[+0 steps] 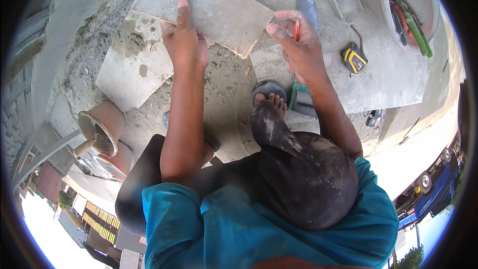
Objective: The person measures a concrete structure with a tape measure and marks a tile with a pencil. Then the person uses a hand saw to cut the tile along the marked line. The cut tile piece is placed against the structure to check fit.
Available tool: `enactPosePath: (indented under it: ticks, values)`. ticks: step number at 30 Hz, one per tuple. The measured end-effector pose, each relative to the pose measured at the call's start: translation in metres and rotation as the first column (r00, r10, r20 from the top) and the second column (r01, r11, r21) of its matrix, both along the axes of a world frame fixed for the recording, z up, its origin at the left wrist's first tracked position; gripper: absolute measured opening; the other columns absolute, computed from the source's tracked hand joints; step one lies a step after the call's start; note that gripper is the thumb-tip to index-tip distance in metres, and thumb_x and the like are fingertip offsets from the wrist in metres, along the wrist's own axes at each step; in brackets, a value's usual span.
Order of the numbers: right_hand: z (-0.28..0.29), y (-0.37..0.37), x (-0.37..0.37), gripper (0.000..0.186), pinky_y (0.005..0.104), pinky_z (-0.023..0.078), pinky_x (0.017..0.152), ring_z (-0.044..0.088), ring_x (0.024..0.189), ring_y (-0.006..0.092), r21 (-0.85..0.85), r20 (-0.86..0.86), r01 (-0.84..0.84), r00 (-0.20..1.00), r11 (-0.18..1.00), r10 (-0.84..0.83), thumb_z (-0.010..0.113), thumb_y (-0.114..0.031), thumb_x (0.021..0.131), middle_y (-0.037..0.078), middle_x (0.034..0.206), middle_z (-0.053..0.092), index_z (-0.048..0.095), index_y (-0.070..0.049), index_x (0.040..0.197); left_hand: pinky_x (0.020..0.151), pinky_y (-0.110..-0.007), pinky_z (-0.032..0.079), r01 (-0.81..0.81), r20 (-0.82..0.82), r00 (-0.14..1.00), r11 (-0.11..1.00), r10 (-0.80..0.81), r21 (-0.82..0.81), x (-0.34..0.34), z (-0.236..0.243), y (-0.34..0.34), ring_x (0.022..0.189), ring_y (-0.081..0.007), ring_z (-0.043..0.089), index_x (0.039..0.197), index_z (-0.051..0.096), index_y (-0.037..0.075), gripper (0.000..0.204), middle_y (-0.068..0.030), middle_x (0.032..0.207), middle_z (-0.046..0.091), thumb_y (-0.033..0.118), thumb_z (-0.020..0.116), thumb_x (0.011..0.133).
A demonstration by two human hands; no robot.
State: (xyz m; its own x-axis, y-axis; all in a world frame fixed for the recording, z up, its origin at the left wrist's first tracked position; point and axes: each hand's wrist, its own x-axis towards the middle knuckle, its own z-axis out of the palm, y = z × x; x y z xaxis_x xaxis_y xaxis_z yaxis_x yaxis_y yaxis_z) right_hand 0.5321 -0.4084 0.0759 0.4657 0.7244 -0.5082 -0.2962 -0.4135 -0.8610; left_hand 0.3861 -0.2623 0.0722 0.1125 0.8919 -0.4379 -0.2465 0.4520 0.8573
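Observation:
A grey tile (209,10) with a rough, chipped edge is held up in front of me. My left hand (185,42) grips its near edge, thumb on top and fingers underneath. At the tile's right corner, my right hand (304,50) has a red pencil (297,30) tucked between its fingers. The thumb and forefinger of that hand are close to the corner; whether they touch it I cannot tell. Below the tile on the left lies another pale tile (132,65) with wet mortar blotches.
A yellow and black tape measure (354,58) rests on a large grey slab (393,82) at right. Beyond are a saw blade (307,0) and a tub (434,7) holding green-handled pliers (418,35). A green-edged tool (298,94) lies by my foot. A mortar-smeared bucket (112,119) sits left.

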Motion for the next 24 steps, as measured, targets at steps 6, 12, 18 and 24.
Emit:
enactPosePath:
  ticks: [6, 12, 18, 24]
  values:
    - [-0.006, -0.007, -0.012, 0.057, 0.0196, 0.028, 0.044, 0.038, 0.054, -0.0007, -0.108, -0.078, -0.042, 0.996, 0.993, 0.034, 0.080, -0.026, 0.091, 0.003, 0.091, 0.070, 0.055, 0.004, 0.132, 0.113, -0.043, 0.047, 0.016, 0.075, 0.997, 0.998, -0.012, -0.057, -0.007, 0.001, -0.004, 0.132, -0.0281, 0.054, 0.153, 0.026, -0.004, 0.062, -0.0166, 0.145, 0.050, 0.009, 0.061, 0.103]
    - [-0.015, -0.032, -0.014, 0.043, 0.0257, 0.043, 0.055, 0.053, 0.063, 0.0064, -0.176, -0.022, -0.162, 0.987, 0.971, 0.161, 0.080, -0.025, 0.091, 0.007, 0.089, 0.074, 0.064, 0.005, 0.118, 0.116, -0.045, 0.040, 0.212, 0.108, 0.974, 0.968, -0.198, -0.133, -0.034, -0.010, -0.005, 0.138, -0.0275, 0.048, 0.153, 0.029, -0.003, 0.063, -0.0146, 0.148, 0.049, 0.017, 0.063, 0.103]
    - [-0.026, -0.075, -0.006, 0.029, 0.0387, 0.053, 0.078, 0.066, 0.081, 0.0271, -0.418, 0.450, -0.334, 0.732, 0.845, 0.512, 0.080, -0.018, 0.087, 0.013, 0.089, 0.071, 0.069, -0.003, 0.110, 0.107, -0.040, 0.047, 0.516, -0.085, 0.837, 0.832, -0.540, -0.203, -0.051, -0.042, -0.020, 0.120, -0.0222, 0.062, 0.145, 0.050, 0.004, 0.044, -0.0105, 0.135, 0.063, 0.019, 0.061, 0.105]
    - [-0.020, -0.108, 0.066, 0.053, 0.0435, 0.055, 0.086, 0.062, 0.105, 0.0331, -0.312, 0.918, 0.157, 0.302, 0.937, 0.255, 0.087, -0.011, 0.077, 0.014, 0.106, 0.064, 0.064, -0.014, 0.125, 0.108, -0.038, 0.044, 0.492, 0.027, 0.859, 0.811, -0.510, -0.316, -0.040, -0.058, -0.060, 0.126, -0.0208, 0.057, 0.146, 0.047, 0.002, 0.046, -0.0100, 0.138, 0.061, 0.022, 0.058, 0.106]
